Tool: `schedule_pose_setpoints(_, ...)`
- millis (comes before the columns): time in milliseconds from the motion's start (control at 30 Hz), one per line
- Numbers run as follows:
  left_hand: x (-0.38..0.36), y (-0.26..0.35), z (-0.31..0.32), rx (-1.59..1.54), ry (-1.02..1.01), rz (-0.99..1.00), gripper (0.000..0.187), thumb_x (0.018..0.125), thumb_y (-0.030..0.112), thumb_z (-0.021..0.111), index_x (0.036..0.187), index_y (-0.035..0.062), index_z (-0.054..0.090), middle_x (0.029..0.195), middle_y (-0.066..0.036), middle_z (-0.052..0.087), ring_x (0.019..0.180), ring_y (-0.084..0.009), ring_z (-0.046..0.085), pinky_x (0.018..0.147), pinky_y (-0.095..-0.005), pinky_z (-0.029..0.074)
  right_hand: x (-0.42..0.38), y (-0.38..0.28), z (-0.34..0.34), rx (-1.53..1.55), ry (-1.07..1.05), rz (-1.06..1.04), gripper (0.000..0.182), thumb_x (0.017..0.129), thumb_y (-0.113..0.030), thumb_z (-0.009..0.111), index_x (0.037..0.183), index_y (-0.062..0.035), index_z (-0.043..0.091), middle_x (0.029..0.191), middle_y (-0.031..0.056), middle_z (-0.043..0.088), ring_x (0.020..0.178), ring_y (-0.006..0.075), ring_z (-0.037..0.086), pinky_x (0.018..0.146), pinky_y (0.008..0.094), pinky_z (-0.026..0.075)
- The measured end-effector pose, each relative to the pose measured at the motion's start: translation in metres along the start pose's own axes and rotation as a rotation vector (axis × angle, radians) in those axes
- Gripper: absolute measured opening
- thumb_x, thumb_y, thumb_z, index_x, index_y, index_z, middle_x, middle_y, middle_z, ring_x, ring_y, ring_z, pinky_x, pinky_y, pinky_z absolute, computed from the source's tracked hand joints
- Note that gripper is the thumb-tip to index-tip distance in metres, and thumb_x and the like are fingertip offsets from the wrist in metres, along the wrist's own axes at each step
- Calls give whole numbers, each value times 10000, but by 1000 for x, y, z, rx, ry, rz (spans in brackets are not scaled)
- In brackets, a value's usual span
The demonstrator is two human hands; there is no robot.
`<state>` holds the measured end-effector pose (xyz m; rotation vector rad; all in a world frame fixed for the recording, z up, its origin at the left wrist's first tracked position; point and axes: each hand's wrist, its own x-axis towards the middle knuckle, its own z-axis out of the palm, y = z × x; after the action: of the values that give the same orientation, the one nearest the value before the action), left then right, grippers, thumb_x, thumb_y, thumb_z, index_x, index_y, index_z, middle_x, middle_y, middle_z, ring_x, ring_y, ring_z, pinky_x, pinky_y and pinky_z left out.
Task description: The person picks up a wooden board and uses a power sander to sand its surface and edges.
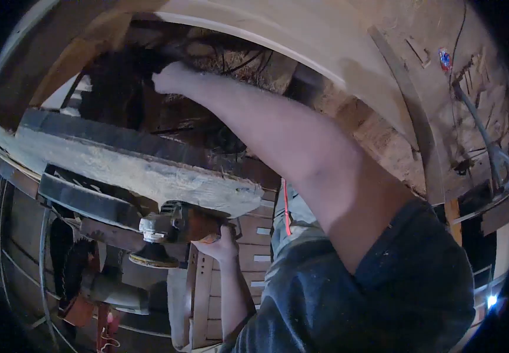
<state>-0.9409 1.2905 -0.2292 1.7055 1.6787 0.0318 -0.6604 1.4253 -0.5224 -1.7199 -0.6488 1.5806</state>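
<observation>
My left hand (224,242) is wrapped around the orange body of an angle grinder (200,225), which has a silver gear head and a round disc at its far end. The grinder lies close along the edge of a thick, rough, pale plank (142,176). Across the upper part of the view stretches my right arm, bent at the elbow. It ends in my right hand (171,79), over a dark area beyond the plank. The hand is blurred, its fingers mostly lost in shadow, and I cannot make out what it touches.
A chainsaw-like tool (116,294) sits at the lower left beside metal bars. Slatted boards (248,259) show behind my left arm. A long curved board (407,94) and scattered wood scraps lie on the right. A bright lamp (492,301) shines at the right edge.
</observation>
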Motion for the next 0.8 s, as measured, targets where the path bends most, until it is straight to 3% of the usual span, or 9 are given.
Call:
schedule_pose_setpoints(100,-1,1,-2,124,-16,71,810,784,-121,693,1510,6,358,1441,-155,508,1294,-267,538,1131,-431,439,0,-7,2,14,-12,-5,520,1091,-381,325,1251,-51,694,1197,246,715,1072,450,693,996,548,525)
schedule_pose_setpoints(200,-1,14,7,103,-2,29,787,789,-91,644,1491,-49,291,1417,-218,478,1224,-281,585,1047,-419,521,-1,-8,-1,60,25,-22,521,1091,-369,318,1243,-44,696,1186,244,719,1079,445,692,1003,552,523)
schedule_pose_setpoints(367,-6,28,17,-15,46,-85,744,804,-134,632,1471,-31,319,1298,-216,554,920,-220,676,718,-360,623,2,-5,2,96,67,-103,493,1079,-349,349,1186,-34,713,1154,234,728,1067,439,696,993,550,529)
schedule_pose_setpoints(433,-8,26,16,-4,42,-94,760,813,-108,673,1485,-11,332,1347,-207,534,1021,-236,624,820,-388,567,2,-4,4,111,85,-129,483,1075,-341,361,1164,-31,720,1141,230,731,1063,436,697,989,550,532)
schedule_pose_setpoints(467,-10,20,10,21,31,-104,785,820,-78,713,1504,3,336,1423,-201,500,1181,-266,566,980,-427,509,2,-4,5,114,96,-144,478,1072,-337,368,1152,-29,724,1135,227,733,1060,435,698,987,549,533)
schedule_pose_setpoints(533,-10,20,5,59,-12,-69,810,830,-43,755,1522,18,339,1497,-196,466,1337,-298,509,1138,-470,454,3,-5,7,128,107,-167,468,1067,-329,380,1130,-25,731,1122,223,737,1056,432,700,983,549,536)
schedule_pose_setpoints(600,-8,24,7,78,-81,32,808,836,-32,761,1522,19,337,1494,-201,467,1331,-305,511,1132,-480,462,2,-6,5,126,127,-194,459,1063,-321,393,1107,-21,738,1109,219,740,1051,429,701,979,548,538)
schedule_pose_setpoints(733,-16,26,10,88,27,-97,789,850,-25,755,1520,2,338,1467,-209,491,1287,-318,548,1090,-481,500,6,-11,11,184,173,-220,437,1052,-306,419,1067,-19,748,1087,209,747,1038,422,706,965,542,547)
schedule_pose_setpoints(800,-15,16,2,65,-13,-47,773,857,-33,744,1516,-4,341,1452,-213,505,1263,-322,569,1054,-484,530,7,-12,14,213,193,-219,422,1047,-303,432,1063,-23,747,1085,204,749,1030,417,709,954,533,553)
